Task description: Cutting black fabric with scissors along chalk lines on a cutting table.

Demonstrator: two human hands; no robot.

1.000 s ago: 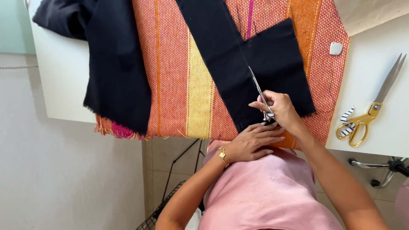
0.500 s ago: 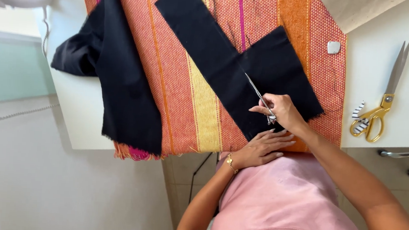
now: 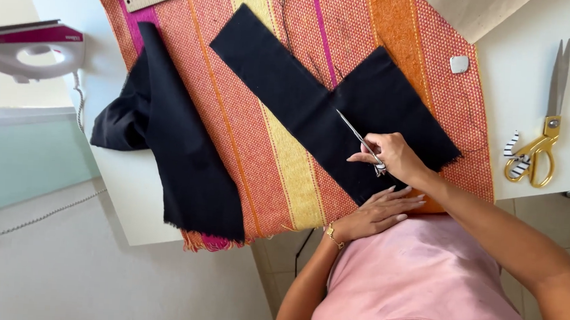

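View shifted, scissors (image 3: 360, 140) on black fabric (image 3: 315, 109) — gripped

Matt black cloth (image 3: 342, 110), coarse woven striped mat (image 3: 266, 145), shiny steel scissors (image 3: 357, 137), smooth white tabletop (image 3: 534, 37)

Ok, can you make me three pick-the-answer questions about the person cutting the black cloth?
1. Where do the gold-handled scissors lie?
A on the white table
B on the striped woven mat
C in a hand

2. How many pairs of scissors show?
A one
B two
C three

3. What is the left hand doing?
A holding the iron
B lying flat on the black cloth
C holding the ruler

Answers:
1 A, they rest on bare table beside the mat.
2 B, the gold pair plus the small silver scissors in the right hand.
3 B, its fingers are spread flat at the cloth's edge.
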